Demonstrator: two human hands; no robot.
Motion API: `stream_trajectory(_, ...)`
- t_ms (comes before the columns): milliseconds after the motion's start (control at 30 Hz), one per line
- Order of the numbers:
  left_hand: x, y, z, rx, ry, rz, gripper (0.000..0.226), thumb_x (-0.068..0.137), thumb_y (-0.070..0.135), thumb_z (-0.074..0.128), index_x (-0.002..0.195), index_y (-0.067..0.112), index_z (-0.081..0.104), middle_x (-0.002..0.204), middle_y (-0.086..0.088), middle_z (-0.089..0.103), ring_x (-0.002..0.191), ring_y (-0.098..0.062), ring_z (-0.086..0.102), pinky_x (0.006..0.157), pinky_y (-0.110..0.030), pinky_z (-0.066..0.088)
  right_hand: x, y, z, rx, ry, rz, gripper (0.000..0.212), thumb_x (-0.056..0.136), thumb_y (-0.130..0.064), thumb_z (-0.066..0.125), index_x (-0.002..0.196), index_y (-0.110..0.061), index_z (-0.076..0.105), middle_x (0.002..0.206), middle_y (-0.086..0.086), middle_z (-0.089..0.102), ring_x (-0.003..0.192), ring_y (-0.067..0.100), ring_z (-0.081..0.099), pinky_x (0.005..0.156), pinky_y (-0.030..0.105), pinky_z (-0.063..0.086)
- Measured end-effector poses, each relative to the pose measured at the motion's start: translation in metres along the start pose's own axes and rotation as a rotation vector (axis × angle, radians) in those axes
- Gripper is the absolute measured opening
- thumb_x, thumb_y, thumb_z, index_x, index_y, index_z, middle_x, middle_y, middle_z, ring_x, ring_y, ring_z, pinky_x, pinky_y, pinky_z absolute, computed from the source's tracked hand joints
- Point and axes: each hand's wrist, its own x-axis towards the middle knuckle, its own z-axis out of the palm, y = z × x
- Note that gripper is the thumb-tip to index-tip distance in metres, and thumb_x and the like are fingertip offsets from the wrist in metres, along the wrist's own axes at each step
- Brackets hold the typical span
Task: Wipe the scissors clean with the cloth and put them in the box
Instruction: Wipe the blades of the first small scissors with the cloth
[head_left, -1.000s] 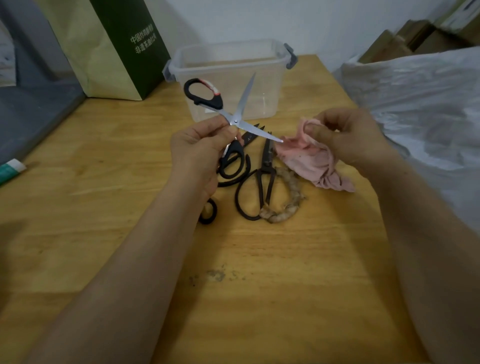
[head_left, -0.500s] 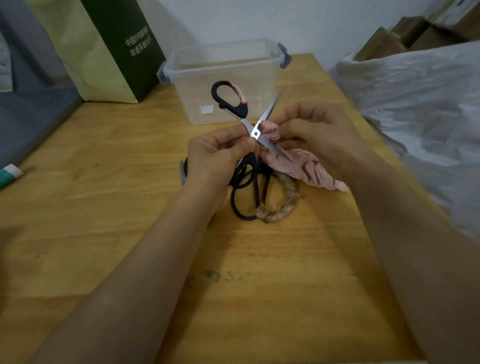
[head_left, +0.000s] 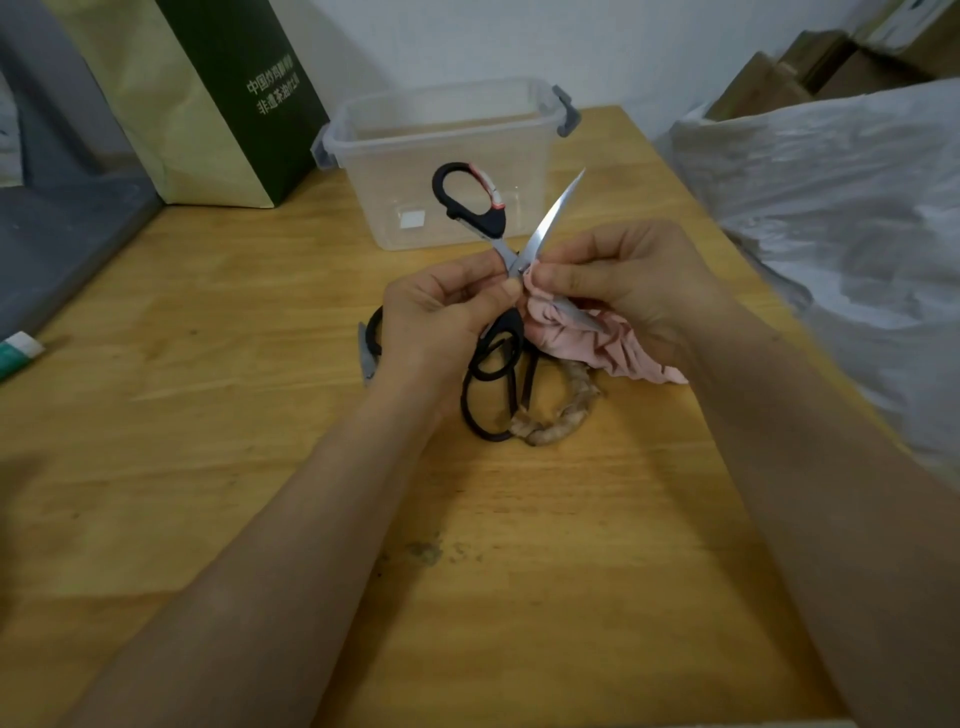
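Note:
My left hand (head_left: 441, 317) grips a pair of black-handled steel scissors (head_left: 478, 208) near the pivot, blades spread wide above the wooden table (head_left: 208, 364). One blade points up and to the right, the other runs down into a pink cloth (head_left: 597, 348). My right hand (head_left: 623, 280) pinches that cloth against the lower blade beside the pivot. A clear plastic box (head_left: 441, 156) with grey latches stands open behind the hands. Under my hands lie black scissors (head_left: 488, 410), one handle wrapped in beige cord, and another pair (head_left: 370, 343) mostly hidden by my left hand.
A green and gold paper bag (head_left: 208, 104) stands at the back left. A crumpled white plastic sheet (head_left: 831, 234) covers the right side. A small green and white tube (head_left: 18, 353) lies at the left edge. Cardboard boxes (head_left: 831, 62) sit at the far right.
My right hand carried the pink cloth from the blade tip up to the pivot. The scissors turned so the upper handle and blade moved right, closer to the box front.

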Motion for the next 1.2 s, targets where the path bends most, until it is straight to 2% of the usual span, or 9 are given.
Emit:
stream_trajectory(67, 0.0, -0.001, 0.0, 0.009, -0.006, 0.007, 0.031, 0.079, -0.004, 0.07, 0.11, -0.003, 0.066, 0.101, -0.019, 0.07, 0.091, -0.028, 0.068, 0.083, -0.036, 0.058, -0.002, 0.002, 0.003, 0.076, -0.015, 0.009, 0.007, 0.074, 0.012, 0.069, 0.073, 0.005, 0.067, 0.054, 0.008, 0.066, 0.047, 0.011, 0.063, 0.048, 0.018, 0.051)
stream_trajectory(200, -0.001, -0.002, -0.001, -0.001, -0.031, 0.01, 0.026, 0.081, -0.004, 0.067, 0.106, 0.0, 0.067, 0.1, -0.017, 0.071, 0.094, -0.028, 0.068, 0.082, -0.034, 0.058, 0.001, 0.003, 0.003, -0.2, 0.021, -0.069, 0.011, 0.072, -0.001, 0.075, 0.078, -0.006, 0.069, 0.062, -0.004, 0.071, 0.061, 0.004, 0.068, 0.057, 0.012, 0.051)
stream_trajectory(333, 0.0, -0.002, -0.001, -0.056, -0.069, -0.001, 0.021, 0.083, -0.006, 0.064, 0.094, 0.01, 0.07, 0.088, -0.005, 0.074, 0.086, -0.019, 0.071, 0.075, -0.026, 0.058, 0.005, 0.006, 0.005, -0.349, 0.048, -0.186, 0.01, 0.076, -0.005, 0.074, 0.08, -0.013, 0.07, 0.064, -0.01, 0.07, 0.065, 0.0, 0.067, 0.062, 0.011, 0.05)
stream_trajectory(433, 0.0, -0.001, 0.0, -0.073, -0.054, 0.003, 0.021, 0.084, -0.007, 0.063, 0.096, 0.008, 0.069, 0.086, -0.004, 0.074, 0.085, -0.018, 0.071, 0.075, -0.026, 0.058, 0.007, 0.01, 0.008, -0.416, 0.091, -0.266, 0.009, 0.079, -0.009, 0.073, 0.087, -0.014, 0.072, 0.071, -0.012, 0.069, 0.068, -0.001, 0.067, 0.066, 0.013, 0.051)
stream_trajectory(600, 0.0, 0.001, 0.004, -0.091, 0.025, -0.024, 0.025, 0.082, -0.006, 0.065, 0.106, 0.002, 0.066, 0.099, -0.015, 0.071, 0.093, -0.025, 0.068, 0.082, -0.032, 0.057, 0.009, 0.012, 0.012, -0.298, 0.19, -0.234, 0.007, 0.08, -0.011, 0.073, 0.087, -0.011, 0.073, 0.074, -0.007, 0.072, 0.069, 0.007, 0.069, 0.068, 0.019, 0.055)
stream_trajectory(733, -0.001, 0.0, 0.002, -0.101, 0.002, -0.039, 0.022, 0.083, -0.005, 0.064, 0.102, 0.003, 0.068, 0.096, -0.014, 0.072, 0.09, -0.023, 0.069, 0.081, -0.032, 0.058, 0.005, 0.009, 0.008, -0.282, 0.066, -0.216, 0.016, 0.078, -0.006, 0.073, 0.094, -0.006, 0.072, 0.08, -0.004, 0.073, 0.074, 0.008, 0.07, 0.068, 0.016, 0.053)
stream_trajectory(933, -0.002, -0.001, 0.003, -0.107, -0.009, -0.036, 0.023, 0.084, -0.006, 0.062, 0.106, 0.001, 0.066, 0.095, -0.014, 0.071, 0.086, -0.022, 0.069, 0.078, -0.03, 0.059, 0.009, 0.012, 0.011, -0.329, 0.141, -0.206, 0.005, 0.075, -0.016, 0.077, 0.074, -0.016, 0.073, 0.065, -0.003, 0.072, 0.064, 0.008, 0.068, 0.063, 0.019, 0.053)
stream_trajectory(1067, 0.0, 0.0, 0.005, -0.124, 0.035, -0.043, 0.026, 0.084, -0.006, 0.063, 0.109, -0.002, 0.065, 0.098, -0.017, 0.07, 0.084, -0.022, 0.069, 0.078, -0.031, 0.059, 0.015, 0.014, 0.014, -0.336, 0.267, -0.17, 0.017, 0.08, -0.022, 0.074, 0.065, -0.017, 0.069, 0.06, -0.001, 0.07, 0.056, 0.009, 0.063, 0.057, 0.022, 0.051)
stream_trajectory(1200, 0.001, -0.001, 0.001, -0.109, 0.017, -0.046, 0.021, 0.084, -0.006, 0.063, 0.103, 0.002, 0.067, 0.093, -0.012, 0.072, 0.083, -0.021, 0.069, 0.078, -0.031, 0.059, 0.007, 0.006, 0.006, -0.226, 0.095, -0.099, 0.008, 0.081, -0.009, 0.071, 0.075, -0.014, 0.072, 0.063, -0.004, 0.071, 0.059, 0.003, 0.066, 0.054, 0.013, 0.049)
